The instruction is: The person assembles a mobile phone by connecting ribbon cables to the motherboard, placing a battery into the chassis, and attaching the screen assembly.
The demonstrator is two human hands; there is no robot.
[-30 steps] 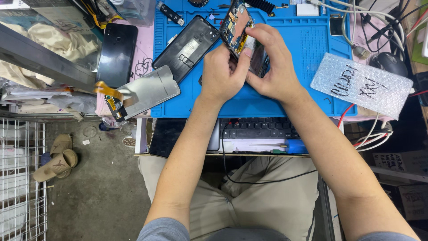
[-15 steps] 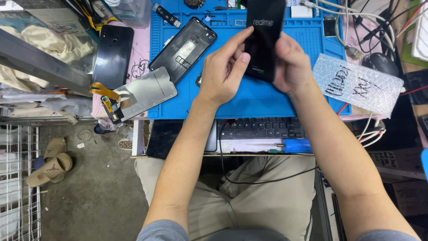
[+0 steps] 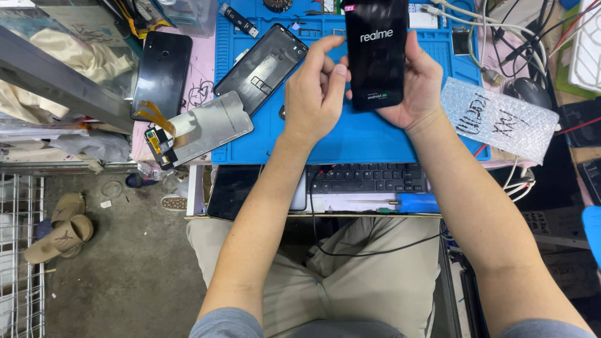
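The right hand is cupping a black slab-shaped smartphone from behind, its lit screen showing white start-up lettering, fingers wrapping the right edge and the thumb base supporting the bottom. The left hand is hovering just beside the phone's left edge, fingers loosely curled and grasping nothing, the fingertips near the frame. The phone is being held above the blue silicone work mat, tilted toward the camera. The grip is looking 1-sided, so the phone could be slipping down onto the mat if the right fingers relax. On the mat a black plastic back cover is lying open side up; a grey display panel with an orange flex cable is overhanging its left edge, beside another black phone. A bubble-wrap pouch is lying right, a black keyboard below, sandals on the concrete floor.
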